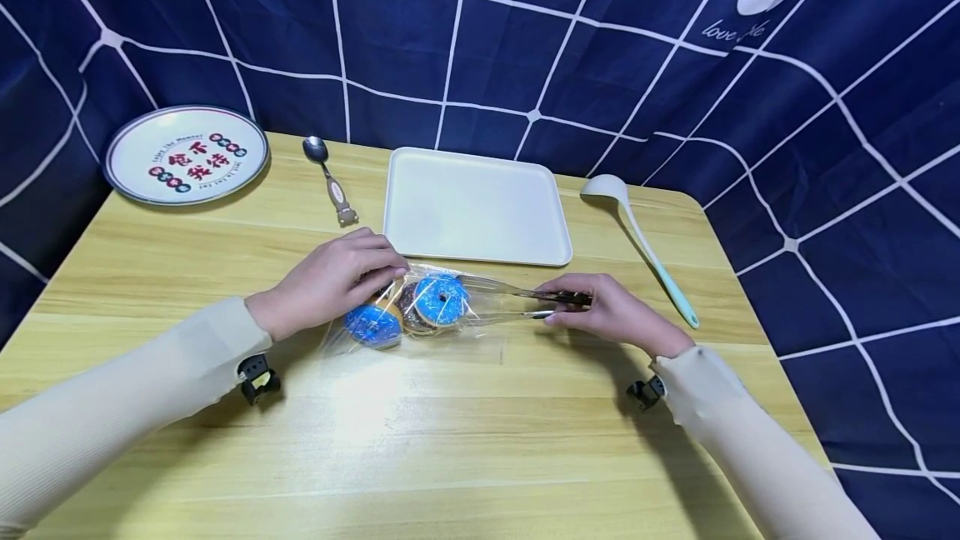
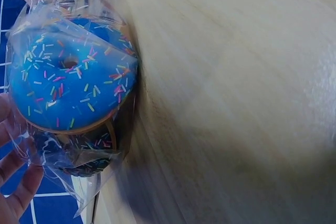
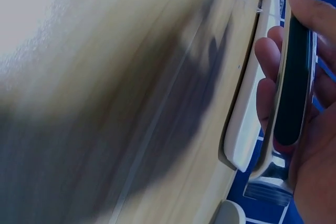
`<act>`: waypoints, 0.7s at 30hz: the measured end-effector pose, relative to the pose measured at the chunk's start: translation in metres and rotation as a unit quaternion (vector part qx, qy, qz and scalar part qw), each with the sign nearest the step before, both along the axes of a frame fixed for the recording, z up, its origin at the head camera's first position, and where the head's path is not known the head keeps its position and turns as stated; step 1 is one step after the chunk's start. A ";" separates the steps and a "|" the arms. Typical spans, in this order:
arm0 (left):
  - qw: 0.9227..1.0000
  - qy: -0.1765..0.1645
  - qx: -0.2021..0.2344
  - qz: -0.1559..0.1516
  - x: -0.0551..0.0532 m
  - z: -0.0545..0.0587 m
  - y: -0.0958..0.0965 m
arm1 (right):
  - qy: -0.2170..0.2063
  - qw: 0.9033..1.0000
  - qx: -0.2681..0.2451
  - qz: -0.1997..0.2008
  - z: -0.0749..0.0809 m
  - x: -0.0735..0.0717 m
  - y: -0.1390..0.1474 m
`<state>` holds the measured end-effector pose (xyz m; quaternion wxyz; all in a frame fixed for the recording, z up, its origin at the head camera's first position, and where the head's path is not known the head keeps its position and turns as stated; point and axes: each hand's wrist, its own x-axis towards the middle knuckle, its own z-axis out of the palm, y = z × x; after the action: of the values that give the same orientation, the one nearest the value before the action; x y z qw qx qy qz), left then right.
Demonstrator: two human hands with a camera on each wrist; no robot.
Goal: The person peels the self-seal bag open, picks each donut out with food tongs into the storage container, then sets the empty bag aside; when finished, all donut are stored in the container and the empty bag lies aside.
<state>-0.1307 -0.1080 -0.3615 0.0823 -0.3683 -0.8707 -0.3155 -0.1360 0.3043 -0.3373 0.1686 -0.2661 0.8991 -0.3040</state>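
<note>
Grip, left: One person's left hand pinched the upper edge of a clear, crinkled plastic bag between thumb and fingers.
Grip, right: Fingers and thumb of the right hand closed around the dark-panelled handle of long silver metal tongs, whose two arms stood apart.
Bag: It lay near the middle of a pale, wood-grained table, just in front of the tray's near edge.
Doughnuts: Inside the film sat a bright blue-iced ring doughnut with coloured sprinkles, a second blue-iced ring doughnut to its left, and a dark brown doughnut partly hidden between them.
Tongs: Their ends reached the bag's right part, beside the bright blue doughnut.
Tray: White, rectangular and round-cornered, the shallow tray lay by the table's far edge.
Plate: White and oval with a dark rim and red lettering, the plate occupied the far left corner.
Spoon: Between plate and tray lay a metal spoon with a grey-brown handle.
Ladle: White with a mint-green handle end, the ladle lay near the far right corner.
</note>
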 end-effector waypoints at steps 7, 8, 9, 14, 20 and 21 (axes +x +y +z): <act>1.000 0.005 -0.002 -0.004 0.000 0.000 0.000 | 0.009 1.000 -0.020 -0.006 0.000 0.003 0.004; 1.000 0.004 -0.002 -0.004 0.000 0.000 0.000 | 0.011 1.000 -0.021 -0.007 0.000 0.003 0.005; 1.000 0.003 -0.002 -0.005 0.000 0.000 0.000 | 0.012 1.000 -0.022 -0.008 -0.001 0.004 0.006; 1.000 -0.004 -0.003 -0.005 0.000 0.000 0.000 | 0.028 0.999 -0.022 -0.012 0.000 0.007 0.013; 1.000 -0.005 -0.006 0.001 0.000 0.000 -0.001 | 0.049 0.999 -0.016 -0.017 0.001 0.012 0.024; 1.000 -0.005 -0.007 0.002 0.000 0.000 -0.001 | 0.053 0.998 -0.012 -0.020 0.001 0.013 0.026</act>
<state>-0.1308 -0.1085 -0.3612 0.0759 -0.3651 -0.8741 -0.3114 -0.1232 0.3301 -0.3366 0.1114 -0.2659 0.9081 -0.3037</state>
